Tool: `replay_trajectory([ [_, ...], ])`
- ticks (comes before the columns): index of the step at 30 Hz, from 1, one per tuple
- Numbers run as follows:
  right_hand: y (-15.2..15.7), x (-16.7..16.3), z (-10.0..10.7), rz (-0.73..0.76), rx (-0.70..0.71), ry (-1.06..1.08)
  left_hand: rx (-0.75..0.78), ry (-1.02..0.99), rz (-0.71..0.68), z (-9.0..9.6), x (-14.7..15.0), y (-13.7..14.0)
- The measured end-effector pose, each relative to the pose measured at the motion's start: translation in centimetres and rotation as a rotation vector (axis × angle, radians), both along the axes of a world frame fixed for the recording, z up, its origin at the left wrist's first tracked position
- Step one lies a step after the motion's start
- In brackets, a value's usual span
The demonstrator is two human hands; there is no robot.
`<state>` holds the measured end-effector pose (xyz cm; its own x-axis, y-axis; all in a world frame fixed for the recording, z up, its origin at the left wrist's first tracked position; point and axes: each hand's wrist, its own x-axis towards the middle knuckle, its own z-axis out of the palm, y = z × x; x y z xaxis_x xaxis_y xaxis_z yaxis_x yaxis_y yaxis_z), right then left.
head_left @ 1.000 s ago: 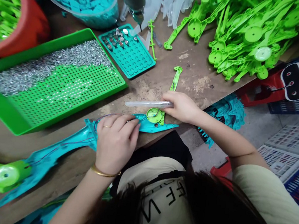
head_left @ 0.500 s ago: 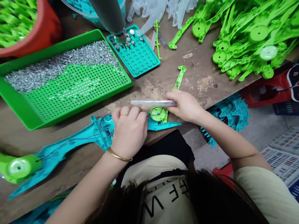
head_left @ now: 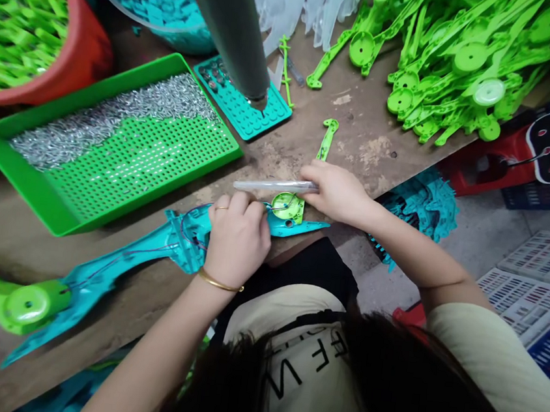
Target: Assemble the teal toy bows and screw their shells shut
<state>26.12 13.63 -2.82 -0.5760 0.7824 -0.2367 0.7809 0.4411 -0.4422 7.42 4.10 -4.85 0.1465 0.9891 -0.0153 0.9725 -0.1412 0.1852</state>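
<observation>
Plastic strip (head_left: 274, 185) juts leftward from the right grip (head_left: 334, 192) pinching its end; left grip (head_left: 240, 234) curls over teal shell (head_left: 188, 257), hold hidden.

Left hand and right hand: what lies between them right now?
In the head view, a round lime-green piece sits between the left hand and the right hand, overlapping the teal part; the right hand's clear strip reaches leftward beyond it.
</observation>
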Motion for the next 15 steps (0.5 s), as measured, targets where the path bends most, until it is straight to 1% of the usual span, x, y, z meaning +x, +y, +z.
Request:
replay_trajectory([
  [2, -0.8, -0.3, 0.8, 0.002, 0.017, 0.007, -0.013, 0.006, 0.011, 0.1, 0.2, 0.0],
  [4, -1.8, -0.7, 1.5, 0.055, 0.001, 0.038, -0.012, 0.001, 0.005, 0.1, 0.3, -0.1],
  [7, -3.5, -1.3, 2.0, 0.179, -0.076, 0.026, 0.031, -0.005, 0.004, -0.2, 0.3, -0.2],
  [9, -4.1, -1.6, 2.1, 0.208, -0.121, -0.008, 0.079, -0.015, 0.016, -0.5, 0.3, -0.3],
  [12, -3.9, -1.7, 1.9, 0.215, -0.177, -0.018, 0.127, -0.047, 0.043, -0.9, 0.4, -0.3],
  [15, -3.1, -1.7, 1.8, 0.241, -0.231, 0.0, 0.119, -0.086, 0.074, -1.0, 0.4, -0.2],
])
